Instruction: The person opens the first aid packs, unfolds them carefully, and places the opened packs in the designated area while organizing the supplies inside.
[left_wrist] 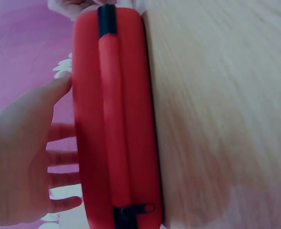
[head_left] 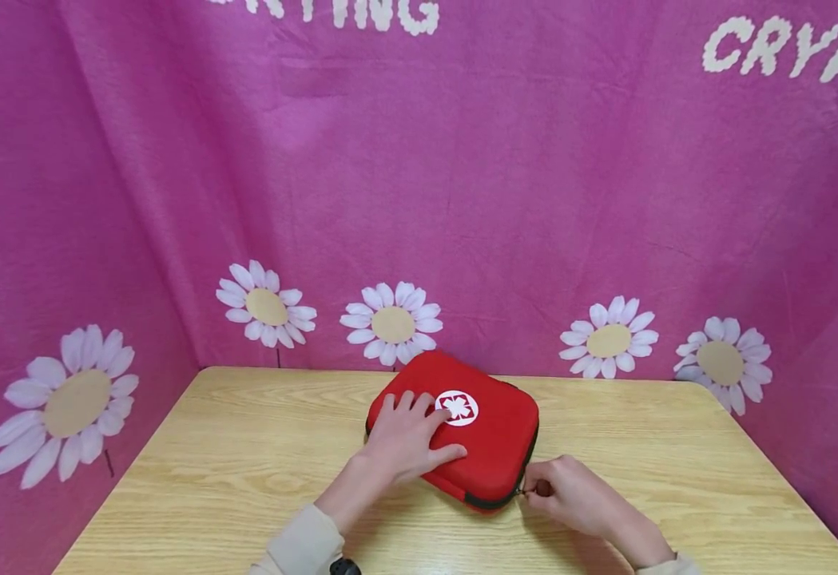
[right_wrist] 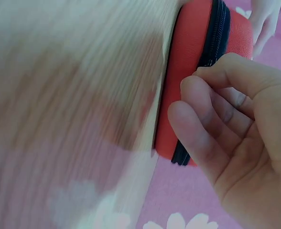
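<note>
A red zippered first-aid case (head_left: 499, 447) lies at an angle on the wooden table, its lid closed and marked with a white round emblem (head_left: 457, 408). My left hand (head_left: 403, 438) rests on the lid with its fingers spread. At the near right corner, my right hand (head_left: 573, 493) pinches the zipper pull (head_left: 521, 491) between thumb and curled fingers. The black zipper (right_wrist: 216, 33) runs along the side of the case in the right wrist view. Another zipper pull (left_wrist: 139, 208) shows on the case's front side in the left wrist view.
The light wooden table (head_left: 246, 447) reaches back to a pink cloth backdrop (head_left: 462, 200) printed with white daisies and letters. Similar cloth hangs on both sides. A dark wrist strap (head_left: 344, 566) shows at the left sleeve.
</note>
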Demonstrator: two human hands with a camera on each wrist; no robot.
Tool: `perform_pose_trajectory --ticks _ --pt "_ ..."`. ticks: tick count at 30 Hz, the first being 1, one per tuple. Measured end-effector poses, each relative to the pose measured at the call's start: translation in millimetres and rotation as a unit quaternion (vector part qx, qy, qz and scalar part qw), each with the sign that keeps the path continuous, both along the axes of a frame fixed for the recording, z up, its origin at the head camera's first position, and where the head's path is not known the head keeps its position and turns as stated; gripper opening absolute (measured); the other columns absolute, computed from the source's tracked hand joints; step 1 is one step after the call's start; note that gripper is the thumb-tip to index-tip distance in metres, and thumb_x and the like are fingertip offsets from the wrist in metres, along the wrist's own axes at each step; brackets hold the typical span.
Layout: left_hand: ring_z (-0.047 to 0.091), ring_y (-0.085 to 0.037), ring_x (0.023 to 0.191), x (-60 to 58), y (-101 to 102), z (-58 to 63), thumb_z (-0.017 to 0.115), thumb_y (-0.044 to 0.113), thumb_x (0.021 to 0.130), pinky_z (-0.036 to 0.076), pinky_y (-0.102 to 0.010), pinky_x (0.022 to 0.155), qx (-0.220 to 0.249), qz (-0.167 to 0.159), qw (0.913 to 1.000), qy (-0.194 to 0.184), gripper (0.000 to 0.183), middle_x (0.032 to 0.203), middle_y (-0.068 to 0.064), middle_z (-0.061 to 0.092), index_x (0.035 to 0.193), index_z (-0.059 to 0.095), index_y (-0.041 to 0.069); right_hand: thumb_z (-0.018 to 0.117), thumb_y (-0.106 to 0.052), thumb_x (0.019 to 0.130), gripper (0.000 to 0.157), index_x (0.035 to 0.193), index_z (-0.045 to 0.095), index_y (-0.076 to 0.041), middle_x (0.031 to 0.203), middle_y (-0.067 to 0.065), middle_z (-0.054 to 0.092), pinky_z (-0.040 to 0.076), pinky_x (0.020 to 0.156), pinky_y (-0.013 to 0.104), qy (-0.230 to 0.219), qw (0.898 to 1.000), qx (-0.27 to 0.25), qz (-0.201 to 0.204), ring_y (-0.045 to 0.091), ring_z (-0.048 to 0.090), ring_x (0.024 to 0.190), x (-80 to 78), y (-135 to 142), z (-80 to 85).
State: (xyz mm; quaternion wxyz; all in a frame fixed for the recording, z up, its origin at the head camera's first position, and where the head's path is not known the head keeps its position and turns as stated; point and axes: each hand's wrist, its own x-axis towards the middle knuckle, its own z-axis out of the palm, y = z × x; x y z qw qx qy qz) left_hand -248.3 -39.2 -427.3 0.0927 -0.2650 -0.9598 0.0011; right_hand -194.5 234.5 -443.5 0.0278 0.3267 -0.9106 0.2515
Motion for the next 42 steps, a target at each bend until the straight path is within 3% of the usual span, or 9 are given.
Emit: perform_pose_trajectory --ticks 5,8,11,17,26,32,42 --pt "0.045 -0.025 0.131 -2.8 -2 1.2 0.05 0.075 0.086 0.032 -0.05 0.111 0.014 -0.06 0.9979 -0.018 0.069 0.14 0.0 0.052 0.141 0.054 0.032 0.069 -0.001 0.078 0.024 0.071 0.062 -0.023 0.06 -0.021 0.044 0.033 0.052 0.015 0.002 1.0 0.0 -0.019 -0.009 0.037 0.056 -3.6 9 -2.1" --pt "0.035 -0.025 0.143 -5.7 0 -4.5 0.052 0.075 0.086 0.024 -0.053 0.118 0.019 -0.098 0.9943 -0.036 0.072 0.153 0.003 0.043 0.146 0.048 0.035 0.068 -0.003 0.081 0.021 0.072 0.063 -0.021 0.06 -0.02 0.046 0.035 0.052 0.016 -0.021 0.999 0.004 -0.038 -0.008 0.039 0.056 -5.3 10 -1.5" --pt "0.028 -0.025 0.149 -8.0 2 -13.7 0.049 0.077 0.086 0.019 -0.056 0.12 0.023 -0.114 0.9924 -0.039 0.076 0.16 0.005 0.035 0.15 0.042 0.037 0.067 -0.004 0.084 0.019 0.073 0.064 -0.019 0.06 -0.017 0.049 0.037 0.053 0.017 -0.045 0.997 0.007 -0.063 -0.006 0.043 0.053 -6.4 9 -1.7" --pt "0.027 -0.026 0.149 -4.2 -2 -25.4 0.044 0.08 0.086 0.018 -0.057 0.12 0.037 -0.086 0.9951 -0.031 0.077 0.159 0.004 0.035 0.151 0.04 0.038 0.067 -0.005 0.084 0.02 0.072 0.062 -0.02 0.058 -0.019 0.048 0.038 0.053 0.017 -0.03 0.997 0.003 -0.067 -0.007 0.044 0.051 -7.8 2 -7.6" --pt "0.03 -0.027 0.147 -1.6 11 -22.1 0.035 0.084 0.085 0.02 -0.06 0.118 0.035 -0.055 0.9976 -0.023 0.081 0.159 0.003 0.036 0.152 0.038 0.039 0.07 -0.002 0.078 0.03 0.068 0.056 -0.026 0.058 -0.022 0.039 0.032 0.053 0.015 0.054 0.997 0.012 -0.046 -0.008 0.035 0.057 -4.1 7 -4.8" --pt "0.031 -0.028 0.147 -1.5 20 -21.0 0.038 0.082 0.086 0.021 -0.06 0.118 0.035 -0.036 0.9986 -0.013 0.078 0.158 0.002 0.037 0.151 0.04 0.037 0.07 -0.004 0.079 0.027 0.069 0.056 -0.025 0.059 -0.021 0.037 0.031 0.052 0.014 0.058 0.997 0.021 -0.036 -0.008 0.034 0.057 -0.1 7 -2.2" --pt "0.032 -0.027 0.146 -0.8 28 -22.3 0.036 0.082 0.087 0.022 -0.06 0.117 0.03 -0.036 0.9989 -0.001 0.078 0.156 0.003 0.039 0.151 0.041 0.037 0.069 -0.005 0.079 0.028 0.067 0.054 -0.025 0.058 -0.022 0.036 0.031 0.051 0.015 0.052 0.997 0.048 -0.044 -0.008 0.032 0.055 5.8 3 -0.7"
